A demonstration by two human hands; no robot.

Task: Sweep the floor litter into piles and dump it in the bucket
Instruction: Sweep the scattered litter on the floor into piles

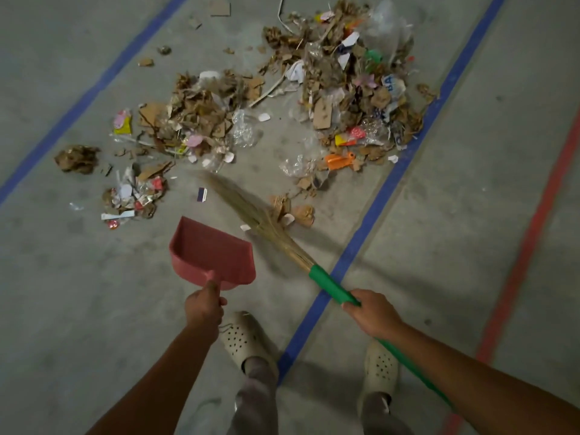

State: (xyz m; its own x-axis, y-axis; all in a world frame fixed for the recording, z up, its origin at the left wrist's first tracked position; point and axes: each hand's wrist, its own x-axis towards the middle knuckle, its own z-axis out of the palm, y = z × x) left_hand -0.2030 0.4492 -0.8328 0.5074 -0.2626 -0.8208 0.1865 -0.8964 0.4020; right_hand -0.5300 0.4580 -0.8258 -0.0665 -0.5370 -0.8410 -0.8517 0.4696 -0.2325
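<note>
Litter ahead of you, tools near.
Your dustpan [211, 252] sits left of the broom [266, 229]; litter piles [345, 89] lie beyond on the floor [470, 215].

- Dim, flat indoor light; the grey floor [94, 309] looks murky and colours are muted.
- The corners darken, and the lower left is darkest.
- Soft, broad shadows fall on the floor beside the dustpan [210, 252] and beneath the broom [266, 227], with fuzzy edges and no hard outline.
- No glare; clear plastic in the litter [345, 89] gives only faint sheen.
- The broom bristles are smeared by motion blur, their tips nearly see-through.
- Litter detail is soft and slightly noisy.
- Wide-angle distortion bows the blue floor lines [392, 183] and stretches both forearms toward the bottom edge.
</note>
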